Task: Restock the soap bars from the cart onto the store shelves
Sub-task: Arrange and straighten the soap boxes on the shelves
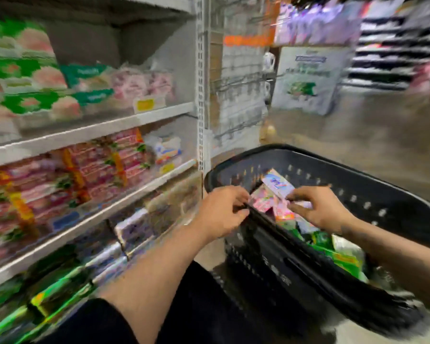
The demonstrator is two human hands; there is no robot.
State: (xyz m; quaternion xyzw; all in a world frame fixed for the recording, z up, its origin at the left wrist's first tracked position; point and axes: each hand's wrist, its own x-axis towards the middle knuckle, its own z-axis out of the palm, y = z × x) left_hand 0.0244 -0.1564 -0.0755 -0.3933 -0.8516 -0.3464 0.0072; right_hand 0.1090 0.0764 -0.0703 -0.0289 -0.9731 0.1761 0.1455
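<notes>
Both hands over the black cart (395,194). Right hand (325,209) pinches the white-blue soap bar (278,184) at its fingertips; left hand (221,209) curled — grip unclear, blurred. Pink bars (263,199) lie between the fingers. Risk — light pinch, bar slips back.

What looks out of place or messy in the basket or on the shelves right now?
Nothing looks spilled or damaged. The soap packs in the black basket lie jumbled at mixed angles, unlike the neat stacks on the shelves. Both the left hand and right hand are on them. Blur hides finer detail.
</notes>
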